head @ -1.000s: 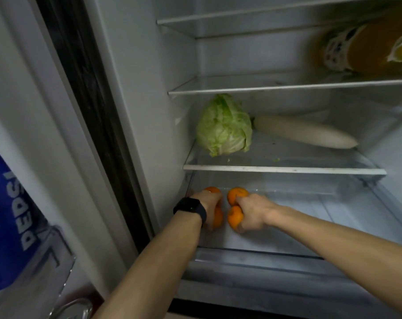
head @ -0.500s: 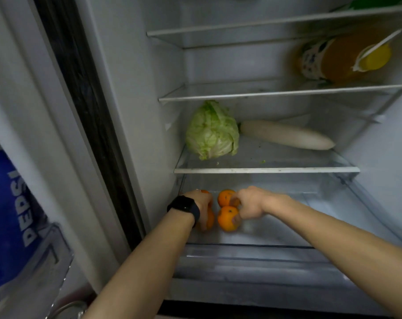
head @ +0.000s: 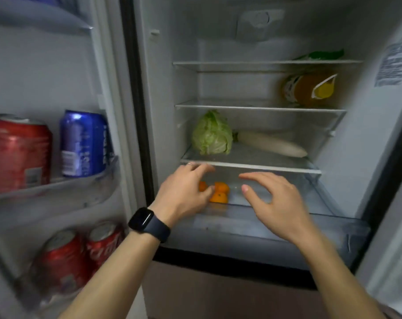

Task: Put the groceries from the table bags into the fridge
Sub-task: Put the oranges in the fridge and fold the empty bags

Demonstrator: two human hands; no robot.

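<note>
Hovering at the front of the fridge's bottom drawer (head: 276, 227), the left hand (head: 184, 192) and the right hand (head: 273, 203) were both spread open, fingers loose, holding nothing. The oranges (head: 219, 193) lay clustered at the drawer's left side, just beyond the left hand. They looked small, firm and light, likely to roll on the smooth plastic; cupping each around its middle would suit best.

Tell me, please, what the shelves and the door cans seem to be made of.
Shelves: probably clear glass or plastic with a white front edge; one sees through them. Cans: likely thin painted metal, glossy, with bright highlights and a silvery top rim.
</note>
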